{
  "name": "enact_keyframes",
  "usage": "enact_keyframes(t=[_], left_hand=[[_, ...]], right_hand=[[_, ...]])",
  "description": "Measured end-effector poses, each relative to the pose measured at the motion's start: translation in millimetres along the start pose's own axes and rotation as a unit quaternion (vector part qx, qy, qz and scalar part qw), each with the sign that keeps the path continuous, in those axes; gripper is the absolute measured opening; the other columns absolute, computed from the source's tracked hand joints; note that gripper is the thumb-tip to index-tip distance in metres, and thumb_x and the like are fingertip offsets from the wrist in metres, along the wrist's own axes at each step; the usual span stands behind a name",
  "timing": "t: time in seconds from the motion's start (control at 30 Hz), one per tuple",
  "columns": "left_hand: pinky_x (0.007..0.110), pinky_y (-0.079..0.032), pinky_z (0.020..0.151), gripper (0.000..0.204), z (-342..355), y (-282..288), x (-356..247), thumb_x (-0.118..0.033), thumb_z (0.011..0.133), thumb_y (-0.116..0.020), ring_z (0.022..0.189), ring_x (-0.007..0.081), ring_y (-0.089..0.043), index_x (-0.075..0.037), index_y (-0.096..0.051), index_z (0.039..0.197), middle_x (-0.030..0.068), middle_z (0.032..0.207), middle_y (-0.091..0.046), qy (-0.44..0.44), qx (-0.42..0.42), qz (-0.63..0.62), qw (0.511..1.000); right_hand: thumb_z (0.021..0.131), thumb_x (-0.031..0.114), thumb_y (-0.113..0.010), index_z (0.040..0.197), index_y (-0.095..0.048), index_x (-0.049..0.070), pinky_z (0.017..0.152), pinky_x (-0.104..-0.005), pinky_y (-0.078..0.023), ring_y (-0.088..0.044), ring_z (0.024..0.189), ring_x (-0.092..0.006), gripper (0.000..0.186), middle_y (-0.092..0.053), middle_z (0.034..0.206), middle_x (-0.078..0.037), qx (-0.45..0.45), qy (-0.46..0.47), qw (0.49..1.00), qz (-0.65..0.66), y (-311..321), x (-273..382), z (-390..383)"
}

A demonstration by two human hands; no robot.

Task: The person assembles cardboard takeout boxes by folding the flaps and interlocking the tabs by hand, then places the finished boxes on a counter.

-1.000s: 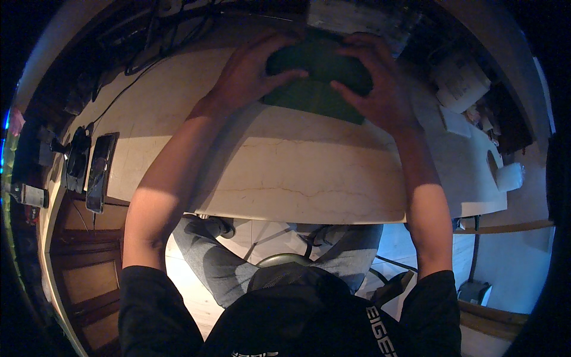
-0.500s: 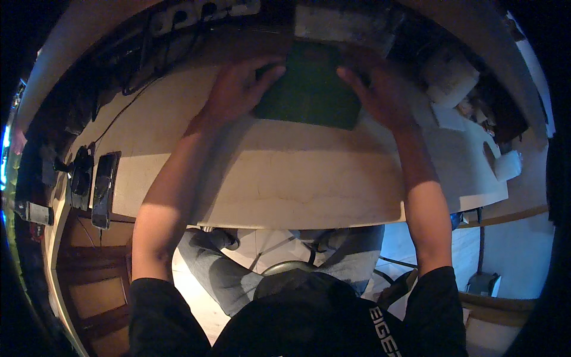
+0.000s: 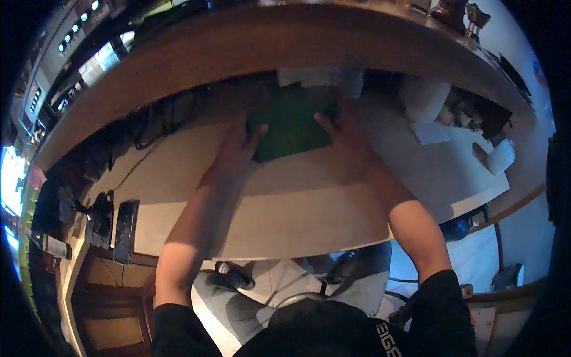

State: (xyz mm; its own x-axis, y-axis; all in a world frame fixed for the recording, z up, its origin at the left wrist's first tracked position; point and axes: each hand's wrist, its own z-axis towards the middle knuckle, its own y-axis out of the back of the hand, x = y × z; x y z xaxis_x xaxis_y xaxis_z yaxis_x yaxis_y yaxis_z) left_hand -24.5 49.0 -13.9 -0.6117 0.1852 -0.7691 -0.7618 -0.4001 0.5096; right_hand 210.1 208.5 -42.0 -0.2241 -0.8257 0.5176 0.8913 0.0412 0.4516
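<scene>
Dark green sheet [image 3: 290,126], slightly askew

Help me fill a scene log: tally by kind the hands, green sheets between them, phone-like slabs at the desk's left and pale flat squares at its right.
Hands: 2 (left hand, right hand)
Green sheet: 1
Dark phone-like slab: 1
Pale flat square: 1
Total: 5
</scene>
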Motion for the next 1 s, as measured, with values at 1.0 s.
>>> enact_keyframes(t=[1.0], left_hand=[[0.042, -0.029, 0.120, 0.055, 5, 5, 31, -0.035, 0.105, -0.057, 0.136, 0.0358, -0.046, -0.002, -0.042, 0.145, 0.0224, 0.139, -0.053, -0.048, -0.034, -0.019, 0.998]], right_hand=[[0.099, 0.025, -0.070, 0.119, -0.067, 0.003, 0.091, -0.0380, -0.054, -0.068, 0.101, -0.0221, 0.030, -0.072, 0.110, -0.012, 0.001, -0.142, 0.982, 0.127, -7, 21, -9]])
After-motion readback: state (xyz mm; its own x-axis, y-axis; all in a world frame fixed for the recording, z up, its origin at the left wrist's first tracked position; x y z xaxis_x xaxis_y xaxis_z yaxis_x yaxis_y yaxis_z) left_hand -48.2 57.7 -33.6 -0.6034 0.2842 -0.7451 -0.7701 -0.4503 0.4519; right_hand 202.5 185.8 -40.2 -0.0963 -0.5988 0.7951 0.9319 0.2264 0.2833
